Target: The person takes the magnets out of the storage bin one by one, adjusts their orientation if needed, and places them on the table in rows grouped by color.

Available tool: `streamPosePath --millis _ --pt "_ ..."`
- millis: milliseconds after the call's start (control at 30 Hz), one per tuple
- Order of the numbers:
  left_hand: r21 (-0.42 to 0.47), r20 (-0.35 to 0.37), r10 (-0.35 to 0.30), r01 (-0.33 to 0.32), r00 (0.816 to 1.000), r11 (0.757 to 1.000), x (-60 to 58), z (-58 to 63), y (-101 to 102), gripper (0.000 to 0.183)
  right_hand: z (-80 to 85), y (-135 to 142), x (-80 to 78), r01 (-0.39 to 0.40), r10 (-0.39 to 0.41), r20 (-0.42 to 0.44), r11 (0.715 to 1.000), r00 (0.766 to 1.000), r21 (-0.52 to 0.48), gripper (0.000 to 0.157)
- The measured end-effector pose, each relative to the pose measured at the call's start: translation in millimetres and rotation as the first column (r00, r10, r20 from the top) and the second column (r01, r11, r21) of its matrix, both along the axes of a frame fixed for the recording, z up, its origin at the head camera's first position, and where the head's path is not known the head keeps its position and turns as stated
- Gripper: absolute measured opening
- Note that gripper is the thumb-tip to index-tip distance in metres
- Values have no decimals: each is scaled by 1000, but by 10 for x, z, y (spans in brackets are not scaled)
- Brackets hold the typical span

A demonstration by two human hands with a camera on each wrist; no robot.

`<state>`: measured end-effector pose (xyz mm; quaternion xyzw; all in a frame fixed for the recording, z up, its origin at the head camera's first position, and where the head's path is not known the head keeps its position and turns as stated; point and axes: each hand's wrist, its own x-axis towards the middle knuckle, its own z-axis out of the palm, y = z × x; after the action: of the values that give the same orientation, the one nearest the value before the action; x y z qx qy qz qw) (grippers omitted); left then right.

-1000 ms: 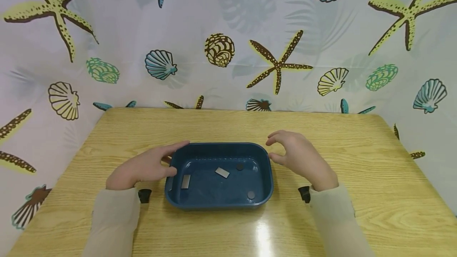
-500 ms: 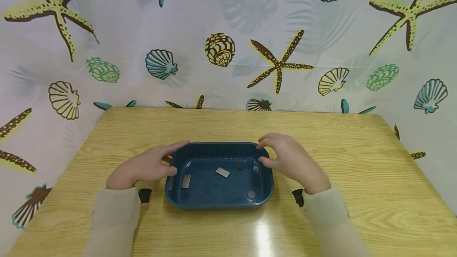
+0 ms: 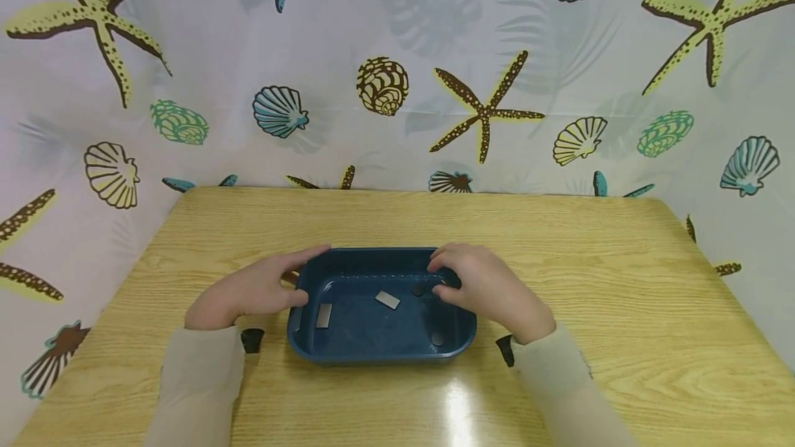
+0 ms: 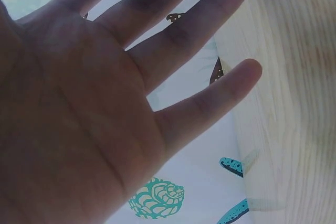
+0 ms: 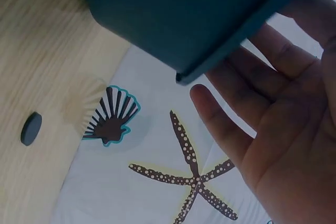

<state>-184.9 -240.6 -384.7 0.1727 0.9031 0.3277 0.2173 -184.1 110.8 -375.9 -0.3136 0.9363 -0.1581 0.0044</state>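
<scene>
A dark blue rectangular tray (image 3: 381, 359) stands on the wooden table. Inside lie two flat silvery rectangles, one by the left wall (image 3: 324, 316) and one near the middle (image 3: 388, 300). A small dark disc (image 3: 417, 290) and a greyish disc (image 3: 437, 339) lie on the right half of its floor. At the tray's left end is my left hand (image 3: 257, 286), its thumb over the rim and index finger along the far corner; the left wrist view shows straight, spread fingers. My right hand (image 3: 487, 286) hovers over the right end, fingers bent, tips close to the dark disc, nothing between them.
The wooden table (image 3: 621, 281) extends around the tray and meets a cloth printed with shells and starfish (image 3: 397, 26) behind and at both sides. In the right wrist view, a dark oval piece (image 5: 31, 128) shows on the wood past the tray.
My right hand has moved left from beside the tray to over its right end, close to the dark disc. The left hand and the tray have stayed in place.
</scene>
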Motion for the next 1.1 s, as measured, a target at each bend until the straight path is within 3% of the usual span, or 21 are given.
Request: streamPosePath --millis 333,567,1100 --pt "-2 -1 10 -10 1000 1000 -14 -35 0 84 -143 -114 10 -39 39 -29 999 999 8 32" --pt "-1 12 13 -13 1000 1000 -12 -33 -3 84 -230 -194 29 -60 62 -20 995 998 77 35" --pt "11 13 8 -8 1000 1000 -7 -23 -2 83 -360 -295 50 -27 42 -67 978 997 209 43"
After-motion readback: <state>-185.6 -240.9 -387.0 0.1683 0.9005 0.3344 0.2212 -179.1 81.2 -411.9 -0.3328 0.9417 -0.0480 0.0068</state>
